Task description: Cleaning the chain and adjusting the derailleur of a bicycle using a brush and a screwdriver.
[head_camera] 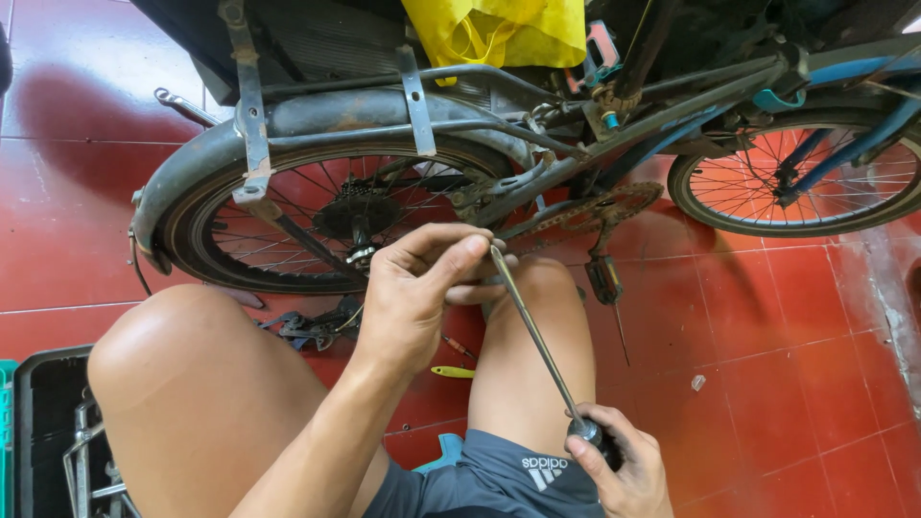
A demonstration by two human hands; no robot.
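The left hand [417,297] is closed in a pinch, thumb and forefinger gripping the tip of a long screwdriver [537,341] just above the right knee [532,288]. The right hand [619,465] is wrapped shut around the screwdriver's dark handle at the bottom edge of the view, beside the grey shorts [499,480]. The shaft runs on a slant between the two hands, crossing the right thigh. The left knee [182,336] rises at lower left, and the gap between the legs shows red floor [767,345] with a small yellow tool [453,371] and a dark metal part [312,326] lying in it. Close ahead stands a bike: its rear wheel [317,221] under a grey fender [221,144] nearly meets the left hand, and the rusty chainring [600,206] and pedal [604,278] hang just beyond the right knee. The front wheel [801,182] sits at upper right, with open tile below it out to the right edge. A black toolbox [53,432] fills the lower left corner. A yellow bag [499,29] hangs at the top.
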